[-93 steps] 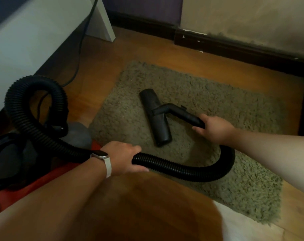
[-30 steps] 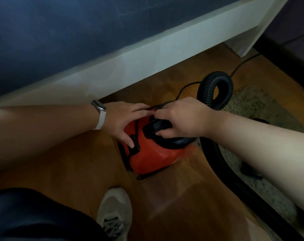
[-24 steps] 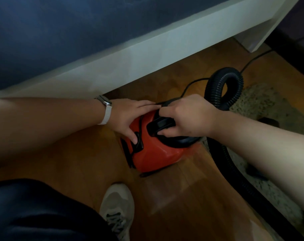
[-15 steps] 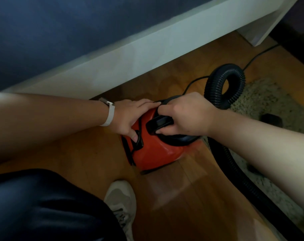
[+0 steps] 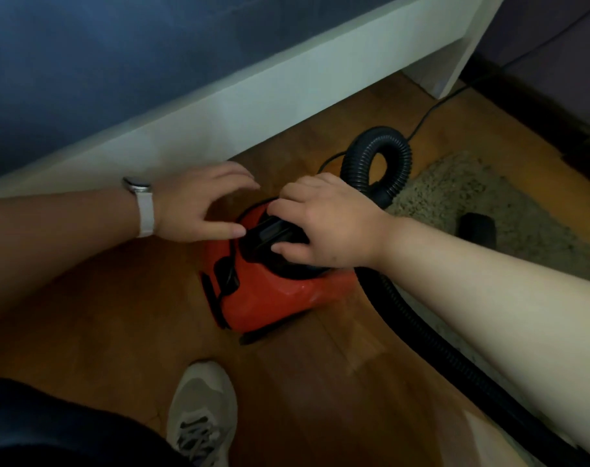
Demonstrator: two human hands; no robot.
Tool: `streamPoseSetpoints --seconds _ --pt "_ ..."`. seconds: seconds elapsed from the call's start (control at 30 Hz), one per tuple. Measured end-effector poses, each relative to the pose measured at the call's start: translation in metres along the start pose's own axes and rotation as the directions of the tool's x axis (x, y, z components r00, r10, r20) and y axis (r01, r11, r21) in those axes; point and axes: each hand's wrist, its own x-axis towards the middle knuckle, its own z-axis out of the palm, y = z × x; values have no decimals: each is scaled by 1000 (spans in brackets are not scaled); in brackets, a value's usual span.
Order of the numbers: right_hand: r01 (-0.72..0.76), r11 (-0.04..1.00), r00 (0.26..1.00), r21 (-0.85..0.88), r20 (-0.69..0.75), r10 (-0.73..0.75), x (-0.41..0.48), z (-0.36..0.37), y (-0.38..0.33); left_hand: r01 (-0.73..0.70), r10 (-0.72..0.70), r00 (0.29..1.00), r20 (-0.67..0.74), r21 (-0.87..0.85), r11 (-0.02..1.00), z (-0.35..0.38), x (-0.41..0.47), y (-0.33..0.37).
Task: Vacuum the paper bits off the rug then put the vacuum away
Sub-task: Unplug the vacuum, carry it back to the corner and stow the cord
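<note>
While our right hand (image 5: 324, 227) clamps the vacuum handle (image 5: 265, 234), our left hand (image 5: 196, 205) hovers, fingers (image 5: 234, 179) spread. We should lift it level.

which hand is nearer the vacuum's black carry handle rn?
Right. The right hand grips the carry handle on top of the red vacuum, fingers curled round it. The left hand is just left of it, fingers spread, thumb tip near the handle's end.
</note>
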Motion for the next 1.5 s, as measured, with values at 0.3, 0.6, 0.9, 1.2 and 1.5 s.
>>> streamPoseSetpoints --seconds 0.3,0.6,0.9,1.2,1.5 --pt "-216 975 975 45 -49 218 -95 -28 32 -294 317 924 -215 135 946 -21 73 77" --pt "-761 648 603 -19 349 718 -235 -3 70 -597 551 799 243 202 776 6 132 162" --pt "-927 316 139 -203 598 790 -358 45 57 -592 265 638 723 241 769 66 143 216" --pt "-998 35 7 -57 439 898 -392 80 60 -512 124 621 774 281 812 97 155 245" --pt "-1000 -6 -11 -11 614 789 -391 82 75 -482 168 537 827 137 865 93 155 254"
